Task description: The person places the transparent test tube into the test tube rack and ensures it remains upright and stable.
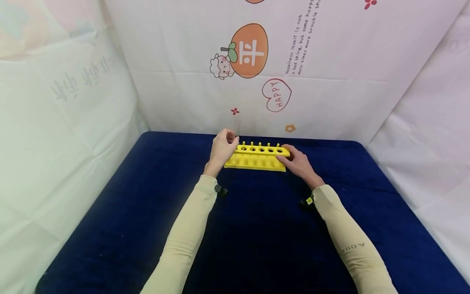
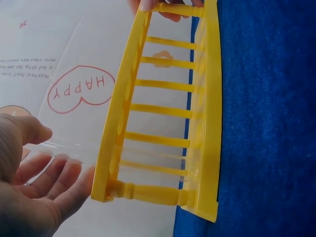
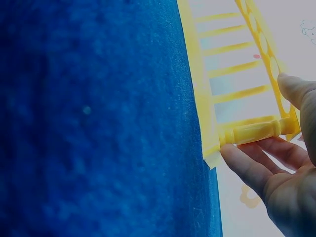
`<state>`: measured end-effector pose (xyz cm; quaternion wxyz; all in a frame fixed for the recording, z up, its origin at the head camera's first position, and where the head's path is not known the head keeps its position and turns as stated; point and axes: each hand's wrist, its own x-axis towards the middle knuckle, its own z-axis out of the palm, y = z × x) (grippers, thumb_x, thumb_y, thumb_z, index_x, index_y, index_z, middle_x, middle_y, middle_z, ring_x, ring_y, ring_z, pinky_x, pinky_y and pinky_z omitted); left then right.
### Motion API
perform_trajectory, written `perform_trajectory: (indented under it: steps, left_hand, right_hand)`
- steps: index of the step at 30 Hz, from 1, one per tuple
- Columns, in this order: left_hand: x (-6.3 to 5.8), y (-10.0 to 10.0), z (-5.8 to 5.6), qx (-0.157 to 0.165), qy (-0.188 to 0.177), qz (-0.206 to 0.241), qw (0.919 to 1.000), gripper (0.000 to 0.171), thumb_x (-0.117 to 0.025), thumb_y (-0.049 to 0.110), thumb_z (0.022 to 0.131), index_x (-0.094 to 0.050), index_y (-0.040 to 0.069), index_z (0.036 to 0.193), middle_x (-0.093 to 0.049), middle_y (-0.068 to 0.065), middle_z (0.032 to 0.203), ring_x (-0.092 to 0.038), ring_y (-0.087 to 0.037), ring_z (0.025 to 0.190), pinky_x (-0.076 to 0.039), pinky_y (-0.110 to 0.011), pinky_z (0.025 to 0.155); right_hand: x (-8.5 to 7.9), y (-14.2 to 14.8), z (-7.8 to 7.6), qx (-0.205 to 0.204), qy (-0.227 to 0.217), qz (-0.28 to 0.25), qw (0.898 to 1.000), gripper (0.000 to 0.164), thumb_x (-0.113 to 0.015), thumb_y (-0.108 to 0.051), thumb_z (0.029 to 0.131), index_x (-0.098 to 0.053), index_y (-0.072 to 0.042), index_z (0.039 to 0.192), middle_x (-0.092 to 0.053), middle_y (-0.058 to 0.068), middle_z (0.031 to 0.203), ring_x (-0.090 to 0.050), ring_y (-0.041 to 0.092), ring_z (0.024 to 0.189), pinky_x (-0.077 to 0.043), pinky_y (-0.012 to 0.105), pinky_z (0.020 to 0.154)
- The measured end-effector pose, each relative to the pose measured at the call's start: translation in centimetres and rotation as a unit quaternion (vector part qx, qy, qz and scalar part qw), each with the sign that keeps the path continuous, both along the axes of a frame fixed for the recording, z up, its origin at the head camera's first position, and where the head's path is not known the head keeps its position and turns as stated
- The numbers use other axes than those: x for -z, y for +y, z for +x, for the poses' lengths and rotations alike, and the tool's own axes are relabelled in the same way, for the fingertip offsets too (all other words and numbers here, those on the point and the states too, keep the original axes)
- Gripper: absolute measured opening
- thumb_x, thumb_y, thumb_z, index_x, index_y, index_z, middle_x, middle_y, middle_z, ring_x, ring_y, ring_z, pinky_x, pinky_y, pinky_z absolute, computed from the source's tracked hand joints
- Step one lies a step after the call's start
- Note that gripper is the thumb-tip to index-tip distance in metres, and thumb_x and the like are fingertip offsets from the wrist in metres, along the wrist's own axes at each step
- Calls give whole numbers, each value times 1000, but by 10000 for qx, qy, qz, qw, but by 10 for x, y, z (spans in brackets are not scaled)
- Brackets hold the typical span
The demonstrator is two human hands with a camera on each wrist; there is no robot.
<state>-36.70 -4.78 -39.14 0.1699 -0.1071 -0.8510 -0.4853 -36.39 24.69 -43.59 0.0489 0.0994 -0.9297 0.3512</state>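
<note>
A yellow test tube rack (image 1: 255, 166) with a row of round holes stands near the far edge of the table. My left hand (image 1: 222, 148) is at its left end and pinches a clear glass test tube (image 1: 237, 125) between thumb and fingers. In the left wrist view, the lower part of the tube (image 2: 153, 155) runs down through the hole nearest the end post. My right hand (image 1: 299, 161) grips the rack's right end. From the right wrist, its thumb lies on the top bar and the fingers bear against the turned end post (image 3: 253, 132).
A dark blue cloth (image 1: 257, 228) covers the table. Behind it hangs a white printed sheet (image 1: 191, 98), close beyond the rack, and more white sheeting (image 1: 66, 155) flanks both sides.
</note>
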Motion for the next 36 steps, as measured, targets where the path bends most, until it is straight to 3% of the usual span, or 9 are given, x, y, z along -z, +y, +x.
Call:
perform_trajectory:
  steps: [11,22,32,36]
  left_hand:
    - [-5,-5,-3,64,-359,-105,9993,28,-60,30,97,-58,11,118,-64,-7,112,-63,-21,100,-54,-36,85]
    - [-12,-16,-9,414,-809,-280,9955,30,-59,35,97,-55,16,120,-63,-4,114,-62,-19,102,-54,-37,85]
    - [-19,-24,-16,907,-799,-1100,9865,32,-55,38,99,-54,15,121,-62,-5,116,-59,-20,104,-52,-40,89]
    - [-18,-29,-14,1004,-822,-1472,9806,30,-53,37,99,-56,14,119,-63,-6,114,-60,-21,102,-52,-39,87]
  right_hand:
    - [1,0,-3,-78,37,2,10000,70,-56,-56,94,-39,-15,148,-57,16,123,-58,28,96,-49,35,76]
    - [-8,1,-5,-200,-149,116,9996,72,-56,-55,95,-36,-13,151,-54,17,130,-59,29,103,-52,39,80]
    - [-16,8,-8,-351,-593,398,9968,74,-53,-53,96,-28,-16,155,-51,19,136,-61,29,104,-57,38,81]
    - [-16,11,-6,-539,-771,604,9937,73,-53,-52,97,-27,-15,155,-55,19,130,-62,27,96,-55,35,77]
